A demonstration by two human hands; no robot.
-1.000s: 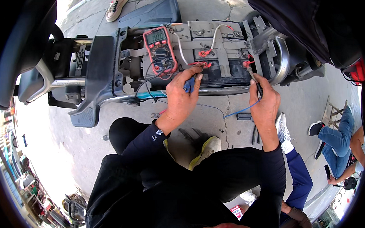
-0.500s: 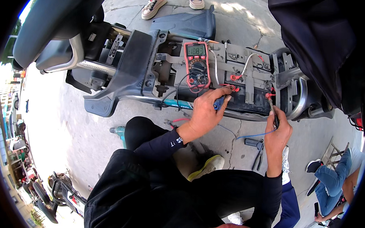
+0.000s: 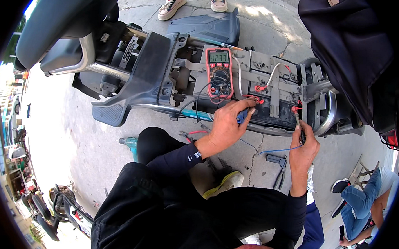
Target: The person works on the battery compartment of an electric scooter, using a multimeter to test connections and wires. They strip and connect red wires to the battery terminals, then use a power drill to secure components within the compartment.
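My left hand (image 3: 229, 124) is closed on a blue-handled probe (image 3: 242, 116), its fingertips beside a red-covered battery terminal (image 3: 258, 100). My right hand (image 3: 304, 146) pinches a thin test probe (image 3: 297, 119) whose tip meets another red-capped terminal (image 3: 295, 109). Both terminals are on a dark battery (image 3: 271, 116) set in the open floor of a scooter frame (image 3: 140, 76). A red and grey multimeter (image 3: 219, 74) with a lit display lies on the batteries left of my hands. Black leads (image 3: 197, 98) loop from it. My left palm hides most of its probe.
Pliers (image 3: 280, 176) and a blue wire (image 3: 275, 150) are by my right forearm. A teal power tool (image 3: 130, 144) lies left of my knee. A dark plastic panel (image 3: 205, 27) rests beyond the scooter, near a person's shoes (image 3: 172, 8). Another person (image 3: 364, 193) sits at the right.
The multimeter's display shows a different reading. Both hands keep their holds at the terminals, and the whole view has shifted slightly.
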